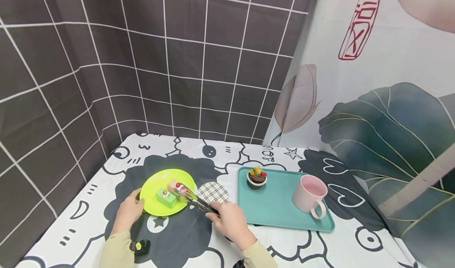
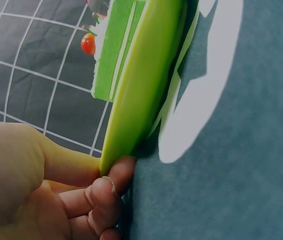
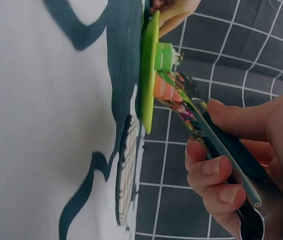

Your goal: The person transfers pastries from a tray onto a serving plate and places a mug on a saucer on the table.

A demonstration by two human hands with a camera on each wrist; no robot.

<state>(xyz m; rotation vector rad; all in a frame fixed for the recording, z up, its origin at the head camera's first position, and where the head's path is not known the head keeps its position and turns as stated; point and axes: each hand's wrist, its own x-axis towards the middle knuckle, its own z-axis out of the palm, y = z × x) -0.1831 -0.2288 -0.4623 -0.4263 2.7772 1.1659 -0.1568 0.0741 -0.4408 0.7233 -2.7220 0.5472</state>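
Pale backdrop (image 1: 376, 72) bears red seal-style lettering (image 1: 361, 12) while right hand (image 1: 230, 221) grips tongs (image 1: 205, 206).

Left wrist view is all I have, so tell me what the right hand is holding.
Observer: The right hand holds a pair of tongs.
Operator: Say which cake their tips are at.
Observer: The pink cake, on the plate beside the green cake; I can't tell how firmly they grip it, if at all.
Operator: Now report what stands on the far right.
Observer: In the head view, a teal tray there bears a pink mug and a chocolate cupcake.
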